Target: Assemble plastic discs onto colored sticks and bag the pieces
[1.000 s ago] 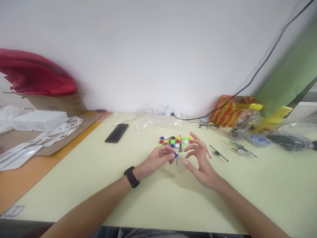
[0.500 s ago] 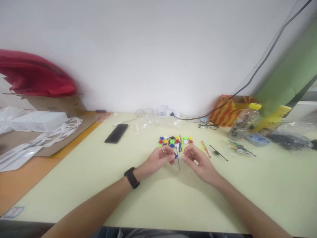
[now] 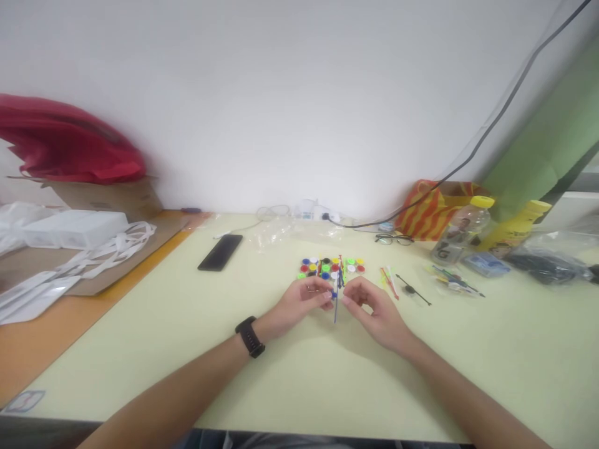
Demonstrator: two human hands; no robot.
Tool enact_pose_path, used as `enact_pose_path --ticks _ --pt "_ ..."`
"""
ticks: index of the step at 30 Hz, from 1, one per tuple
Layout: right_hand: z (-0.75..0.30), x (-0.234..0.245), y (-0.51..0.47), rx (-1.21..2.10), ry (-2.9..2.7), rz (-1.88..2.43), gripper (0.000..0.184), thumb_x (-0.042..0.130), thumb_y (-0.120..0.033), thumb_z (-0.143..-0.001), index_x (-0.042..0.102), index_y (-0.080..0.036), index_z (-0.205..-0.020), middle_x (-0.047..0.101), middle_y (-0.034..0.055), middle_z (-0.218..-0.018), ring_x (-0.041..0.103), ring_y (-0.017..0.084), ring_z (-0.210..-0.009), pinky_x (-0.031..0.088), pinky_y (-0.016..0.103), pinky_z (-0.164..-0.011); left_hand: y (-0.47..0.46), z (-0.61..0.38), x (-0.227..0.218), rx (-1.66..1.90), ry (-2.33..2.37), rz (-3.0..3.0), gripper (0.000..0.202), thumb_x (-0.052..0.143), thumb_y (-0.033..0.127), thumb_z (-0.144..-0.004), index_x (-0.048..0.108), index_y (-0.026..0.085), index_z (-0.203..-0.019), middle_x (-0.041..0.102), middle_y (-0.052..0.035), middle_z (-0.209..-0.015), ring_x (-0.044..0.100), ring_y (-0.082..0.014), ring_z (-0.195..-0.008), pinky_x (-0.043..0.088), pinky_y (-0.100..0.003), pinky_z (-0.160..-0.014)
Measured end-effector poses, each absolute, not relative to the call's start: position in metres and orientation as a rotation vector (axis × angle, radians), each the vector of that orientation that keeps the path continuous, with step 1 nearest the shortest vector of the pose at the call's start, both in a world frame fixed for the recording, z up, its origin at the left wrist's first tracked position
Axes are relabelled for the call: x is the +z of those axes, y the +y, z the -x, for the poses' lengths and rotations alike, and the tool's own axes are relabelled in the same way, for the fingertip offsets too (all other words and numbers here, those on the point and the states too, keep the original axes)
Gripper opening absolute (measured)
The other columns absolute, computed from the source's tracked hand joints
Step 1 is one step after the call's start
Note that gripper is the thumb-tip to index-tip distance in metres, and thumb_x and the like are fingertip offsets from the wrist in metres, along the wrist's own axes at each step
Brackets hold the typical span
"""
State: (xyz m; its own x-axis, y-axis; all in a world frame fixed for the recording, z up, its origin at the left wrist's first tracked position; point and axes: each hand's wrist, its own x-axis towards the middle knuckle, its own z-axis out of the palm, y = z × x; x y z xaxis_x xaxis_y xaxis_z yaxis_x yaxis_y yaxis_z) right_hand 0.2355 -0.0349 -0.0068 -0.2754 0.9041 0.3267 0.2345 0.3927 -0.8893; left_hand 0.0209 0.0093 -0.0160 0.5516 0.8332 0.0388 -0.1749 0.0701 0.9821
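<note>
My left hand (image 3: 306,299), with a black watch (image 3: 251,337) on its wrist, pinches a small blue disc joined to a thin blue stick (image 3: 336,312); the fingertips partly cover the disc. Close on the other side of the stick is my right hand (image 3: 372,308), thumb and index fingertips pressed together. Whether those fingertips touch the stick or hold something small, I cannot make out. Just beyond both hands, several coloured round discs (image 3: 326,268) lie in rows, with coloured sticks (image 3: 340,268) among them.
Right of the discs lie loose sticks (image 3: 389,282) and a black stick with a disc (image 3: 410,290). Farther right are bagged sticks (image 3: 452,280), a clear bottle (image 3: 461,231) and a striped bag (image 3: 421,209). A phone (image 3: 219,252) lies left, glasses (image 3: 394,239) at the back.
The blue stick has turned slightly, its near end shifting left. My right hand has moved a little left, closer to the stick. My left hand is almost unmoved.
</note>
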Motion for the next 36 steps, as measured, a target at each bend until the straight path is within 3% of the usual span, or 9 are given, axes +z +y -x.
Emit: enact_pose_path --ticks 5,8,11,13,15,18,20,26,36 --pt "-0.24 -0.007 -0.039 0.687 -1.824 0.886 0.031 0.055 -0.031 -0.102 0.051 -0.028 -0.132 0.061 0.0111 -0.122 0.061 0.019 -0.082 0.057 0.038 -0.076 0.013 -0.019 -0.017 0.824 0.675 -1.145 0.033 0.084 0.036 -0.082 0.073 0.013 -0.103 0.07 -0.0044 -0.083 0.066 -0.0144 -0.077 0.051 -0.03 -0.08" --pt "-0.24 -0.012 -0.04 0.569 -1.918 0.802 0.058 0.054 -0.028 -0.102 0.027 -0.033 -0.154 0.038 0.015 -0.157 0.06 0.023 -0.099 0.058 0.046 -0.087 0.013 -0.017 -0.015 0.787 0.649 -1.053 0.031 0.087 0.035 -0.079 0.074 0.013 -0.097 0.07 -0.0044 -0.085 0.066 -0.0137 -0.077 0.05 -0.029 -0.081" --pt "-0.239 -0.017 -0.041 0.448 -1.973 0.825 0.068 0.052 -0.029 -0.103 0.013 -0.035 -0.159 0.025 0.0158 -0.165 0.058 0.025 -0.108 0.055 0.051 -0.092 0.013 -0.016 -0.013 0.76 0.636 -1.027 0.03 0.088 0.033 -0.078 0.074 0.012 -0.094 0.07 -0.0044 -0.083 0.066 -0.0138 -0.076 0.05 -0.03 -0.083" --pt "-0.24 -0.018 -0.041 0.472 -1.986 0.866 0.067 0.051 -0.032 -0.103 0.013 -0.033 -0.159 0.04 0.0169 -0.155 0.059 0.026 -0.106 0.054 0.049 -0.09 0.013 -0.015 -0.014 0.747 0.631 -1.027 0.029 0.087 0.033 -0.079 0.074 0.012 -0.095 0.07 -0.0044 -0.083 0.067 -0.0142 -0.077 0.05 -0.03 -0.083" --pt "-0.242 -0.016 -0.041 0.615 -1.947 0.939 0.055 0.047 -0.036 -0.106 0.023 -0.029 -0.155 0.065 0.0104 -0.112 0.061 0.022 -0.084 0.054 0.04 -0.074 0.013 -0.015 -0.015 0.745 0.635 -1.03 0.029 0.087 0.033 -0.079 0.074 0.013 -0.096 0.071 -0.0044 -0.083 0.067 -0.0142 -0.078 0.05 -0.029 -0.083" --pt "-0.248 -0.012 -0.039 0.864 -1.769 1.037 0.031 0.039 -0.043 -0.108 0.046 -0.025 -0.133 0.037 -0.0077 -0.058 0.039 0.015 -0.051 0.034 0.028 -0.05 0.013 -0.015 -0.017 0.755 0.662 -1.04 0.031 0.087 0.033 -0.079 0.073 0.013 -0.097 0.072 -0.0047 -0.086 0.069 -0.0145 -0.078 0.05 -0.029 -0.082" --pt "-0.25 -0.009 -0.037 0.93 -1.681 1.036 0.025 0.04 -0.045 -0.107 0.051 -0.025 -0.118 0.027 -0.0096 -0.056 0.03 0.014 -0.049 0.026 0.027 -0.048 0.013 -0.016 -0.018 0.755 0.676 -1.054 0.032 0.087 0.034 -0.079 0.072 0.014 -0.098 0.073 -0.005 -0.086 0.069 -0.0148 -0.079 0.05 -0.029 -0.081" --pt "-0.24 -0.006 -0.035 0.904 -1.751 0.989 0.017 0.053 -0.039 -0.103 0.05 -0.024 -0.096 0.045 -0.0041 -0.069 0.045 0.015 -0.063 0.036 0.028 -0.057 0.01 -0.018 -0.014 0.742 0.654 -1.111 0.031 0.086 0.035 -0.08 0.072 0.013 -0.097 0.073 -0.0052 -0.083 0.069 -0.0152 -0.08 0.051 -0.028 -0.081" --pt "-0.235 -0.007 -0.038 0.971 -1.84 0.978 0.021 0.051 -0.041 -0.104 0.05 -0.023 -0.092 0.052 0.0003 -0.08 0.049 0.016 -0.071 0.042 0.029 -0.06 0.007 -0.02 -0.011 0.693 0.622 -1.214 0.028 0.083 0.037 -0.082 0.074 0.014 -0.096 0.073 -0.0061 -0.086 0.069 -0.0162 -0.081 0.052 -0.029 -0.081"
